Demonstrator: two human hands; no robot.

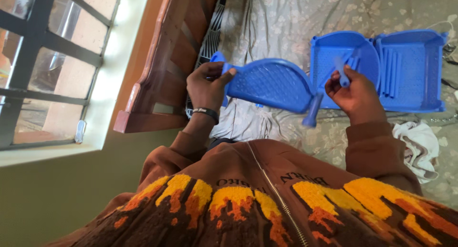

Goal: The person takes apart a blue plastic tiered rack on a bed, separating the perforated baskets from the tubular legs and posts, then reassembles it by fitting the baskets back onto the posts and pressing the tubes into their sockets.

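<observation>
My left hand (206,84) grips the edge of a blue plastic shelf panel (269,84) with a rounded, perforated face. A blue post (312,109) hangs from the panel's right corner. My right hand (353,92) is closed on a short blue plastic rod (340,71) next to that corner. Both hands hover above a bed with a floral sheet (286,18). My brown sleeves and a zipped jacket with orange flame shapes fill the lower part of the view.
More blue plastic tray pieces (410,70) lie on the sheet to the right, with loose blue rods inside. A white cloth (422,144) sits beside my right arm. A wooden bed frame (157,80) and a barred window (52,61) are at the left.
</observation>
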